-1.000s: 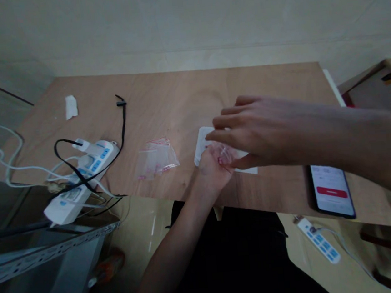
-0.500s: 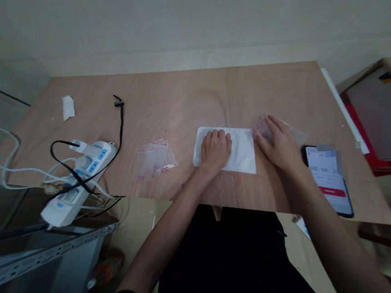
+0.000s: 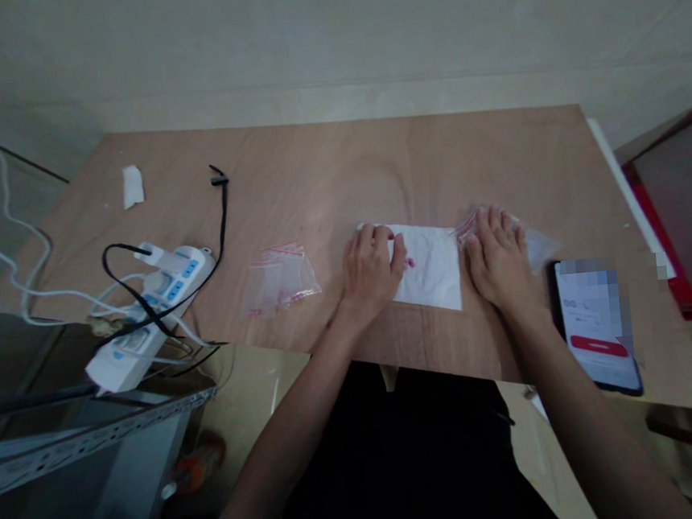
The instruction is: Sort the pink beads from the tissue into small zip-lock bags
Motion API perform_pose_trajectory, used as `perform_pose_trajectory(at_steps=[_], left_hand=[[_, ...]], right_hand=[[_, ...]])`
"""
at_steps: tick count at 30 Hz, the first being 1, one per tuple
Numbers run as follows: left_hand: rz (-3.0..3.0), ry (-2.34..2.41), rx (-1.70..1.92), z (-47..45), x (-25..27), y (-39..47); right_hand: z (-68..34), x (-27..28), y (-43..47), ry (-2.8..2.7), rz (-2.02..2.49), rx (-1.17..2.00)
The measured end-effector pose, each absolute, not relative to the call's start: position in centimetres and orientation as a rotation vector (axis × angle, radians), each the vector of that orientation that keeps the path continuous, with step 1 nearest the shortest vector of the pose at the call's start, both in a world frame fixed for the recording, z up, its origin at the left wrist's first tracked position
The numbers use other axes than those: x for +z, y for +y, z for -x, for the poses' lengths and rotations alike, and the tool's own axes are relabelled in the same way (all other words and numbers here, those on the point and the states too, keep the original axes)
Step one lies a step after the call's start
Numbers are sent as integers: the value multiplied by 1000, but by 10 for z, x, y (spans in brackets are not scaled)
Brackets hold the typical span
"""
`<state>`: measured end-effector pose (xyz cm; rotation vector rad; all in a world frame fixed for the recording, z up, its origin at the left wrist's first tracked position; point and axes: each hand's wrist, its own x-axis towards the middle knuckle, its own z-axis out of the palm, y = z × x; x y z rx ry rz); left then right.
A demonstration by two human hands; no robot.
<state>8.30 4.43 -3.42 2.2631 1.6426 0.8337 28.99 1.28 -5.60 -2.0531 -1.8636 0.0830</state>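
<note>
On the table a white sheet or flat pouch (image 3: 435, 272) lies between my hands. Small pinkish-red pieces (image 3: 409, 262) show on it, too small to make out. My left hand (image 3: 371, 269) rests over the sheet's left part, fingers a little bent and thumb apart; what is under the palm is hidden. Lying flat, my right hand (image 3: 497, 258) has its fingers spread on clear plastic bags (image 3: 540, 249) with reddish edges, beside the sheet's right end. Further left are several clear zip bags (image 3: 287, 277) with red seal lines and pinkish bits along the bottom.
A white power strip (image 3: 171, 295) with tangled cables covers the table's left corner. Behind it lies a white paper scrap (image 3: 132, 187). To the right of my forearm is a lit phone (image 3: 595, 335). A grey and red box (image 3: 686, 205) stands past the table's right edge.
My left hand has slid left on the white sheet, uncovering the pinkish-red pieces. My right hand has flattened onto the plastic bags with its fingers more spread. The view has shifted slightly.
</note>
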Motion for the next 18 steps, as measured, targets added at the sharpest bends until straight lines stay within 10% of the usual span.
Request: perform_pose_trajectory(at_steps=[18], left_hand=[[-1809, 2491, 597, 57, -7, 11]], right_hand=[[-287, -46, -4, -1651, 1649, -7]])
